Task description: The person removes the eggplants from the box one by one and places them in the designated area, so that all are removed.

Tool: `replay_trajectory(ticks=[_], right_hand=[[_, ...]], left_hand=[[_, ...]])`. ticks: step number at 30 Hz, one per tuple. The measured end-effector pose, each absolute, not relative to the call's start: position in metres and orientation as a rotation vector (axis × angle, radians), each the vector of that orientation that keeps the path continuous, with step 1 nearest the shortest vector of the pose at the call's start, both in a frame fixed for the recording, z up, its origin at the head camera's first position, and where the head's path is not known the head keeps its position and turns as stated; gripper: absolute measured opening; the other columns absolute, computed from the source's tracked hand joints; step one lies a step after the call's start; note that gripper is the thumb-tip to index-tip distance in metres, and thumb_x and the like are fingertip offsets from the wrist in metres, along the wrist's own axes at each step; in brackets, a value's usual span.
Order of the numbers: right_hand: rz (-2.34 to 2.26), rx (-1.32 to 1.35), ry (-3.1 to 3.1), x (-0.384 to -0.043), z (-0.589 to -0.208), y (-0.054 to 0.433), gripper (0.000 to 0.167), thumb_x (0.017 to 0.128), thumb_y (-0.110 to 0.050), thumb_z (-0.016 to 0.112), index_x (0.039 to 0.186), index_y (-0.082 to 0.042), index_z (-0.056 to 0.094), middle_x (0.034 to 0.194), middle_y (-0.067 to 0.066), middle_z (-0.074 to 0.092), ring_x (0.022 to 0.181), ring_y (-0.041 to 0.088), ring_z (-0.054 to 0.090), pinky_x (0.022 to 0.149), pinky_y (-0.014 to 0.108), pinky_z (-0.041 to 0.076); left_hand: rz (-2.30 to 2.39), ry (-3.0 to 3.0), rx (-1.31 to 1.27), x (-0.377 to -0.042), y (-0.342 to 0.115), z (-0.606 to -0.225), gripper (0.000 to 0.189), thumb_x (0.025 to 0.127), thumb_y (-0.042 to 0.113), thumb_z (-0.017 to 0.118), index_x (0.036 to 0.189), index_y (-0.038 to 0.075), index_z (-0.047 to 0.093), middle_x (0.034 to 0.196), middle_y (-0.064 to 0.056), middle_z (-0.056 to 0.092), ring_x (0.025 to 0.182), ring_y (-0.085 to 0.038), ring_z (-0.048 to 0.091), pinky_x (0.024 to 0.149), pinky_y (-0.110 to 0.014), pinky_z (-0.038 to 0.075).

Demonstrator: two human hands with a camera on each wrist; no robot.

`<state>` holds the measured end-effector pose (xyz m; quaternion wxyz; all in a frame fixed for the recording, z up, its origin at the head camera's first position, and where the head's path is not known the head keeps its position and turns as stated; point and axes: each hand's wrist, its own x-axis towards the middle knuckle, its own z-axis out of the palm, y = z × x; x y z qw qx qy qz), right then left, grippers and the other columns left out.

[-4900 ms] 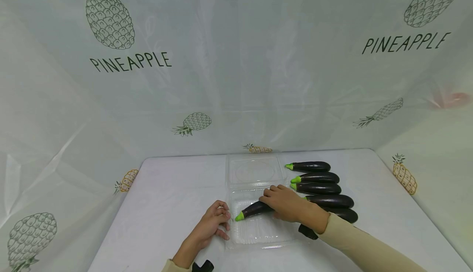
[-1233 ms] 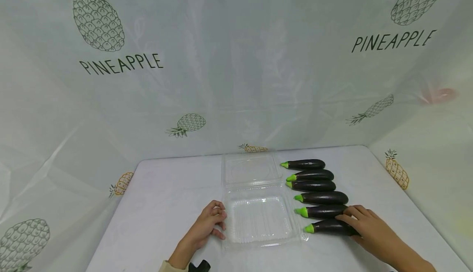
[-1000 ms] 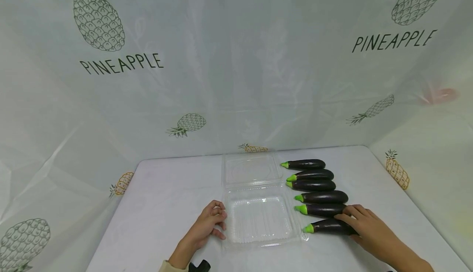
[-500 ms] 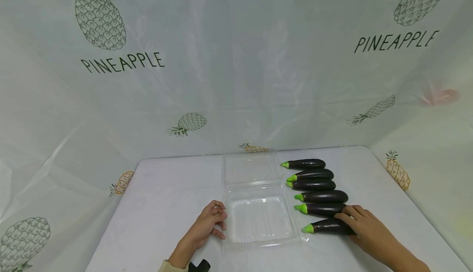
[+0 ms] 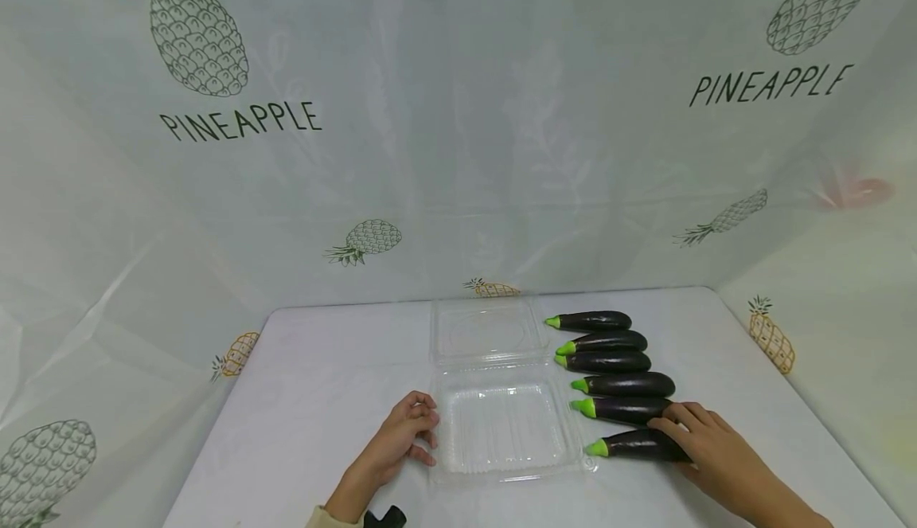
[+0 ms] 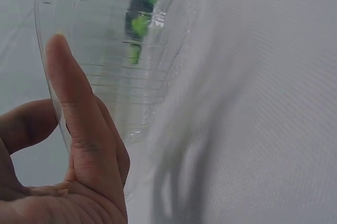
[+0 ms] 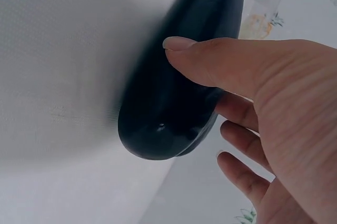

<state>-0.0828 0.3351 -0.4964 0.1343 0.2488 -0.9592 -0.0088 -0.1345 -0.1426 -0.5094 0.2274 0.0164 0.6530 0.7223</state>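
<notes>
An unfolded clear plastic clamshell box (image 5: 505,424) lies on the table, its lid (image 5: 490,330) spread toward the back. My left hand (image 5: 401,439) pinches the box's left rim; in the left wrist view, fingers (image 6: 79,103) lie on both sides of the rim. To the right of the box, several dark eggplants with green stems form a column. My right hand (image 5: 716,456) holds the blunt end of the nearest eggplant (image 5: 637,444). In the right wrist view, the thumb lies across this eggplant (image 7: 158,103), other fingers on its far side.
The remaining eggplants (image 5: 626,385) stretch from beside my right hand to the back of the white table (image 5: 322,385). A pale curtain (image 5: 458,154) with pineapple prints hangs behind and around it. A black object (image 5: 385,517) sits by my left wrist.
Earlier, my right hand held an eggplant over the box; it now lies at the near end of the column, with that hand on it. The last second shows almost no motion.
</notes>
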Motion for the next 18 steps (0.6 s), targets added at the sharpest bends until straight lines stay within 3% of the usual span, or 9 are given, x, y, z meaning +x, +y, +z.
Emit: replay_trajectory(ticks=[10,18], right_hand=[[-0.027,0.774,-2.748,-0.084,-0.492,0.34,0.068,0.054,-0.024,0.104,0.115,-0.018,0.073,0.113,0.001,0.064,0.106,0.027,0.063,0.087,0.051,0.06],[0.078,0.705,-2.723,-0.091,-0.483,0.35,0.056,0.069,-0.043,0.097,0.114,-0.017,0.075,0.112,0.0,0.065,0.106,0.028,0.063,0.083,0.053,0.059]], left_hand=[[1.979,1.84,0.006,-0.137,-0.152,-0.514,0.024,0.103,0.011,0.06,0.12,0.001,0.046,0.095,-0.004,0.053,0.072,-0.013,0.061,0.053,-0.025,0.06],[1.989,1.968,-0.098,-0.146,-0.18,-0.508,0.018,0.108,0.016,0.057,0.117,0.004,0.047,0.098,-0.006,0.053,0.072,-0.013,0.059,0.055,-0.026,0.059]])
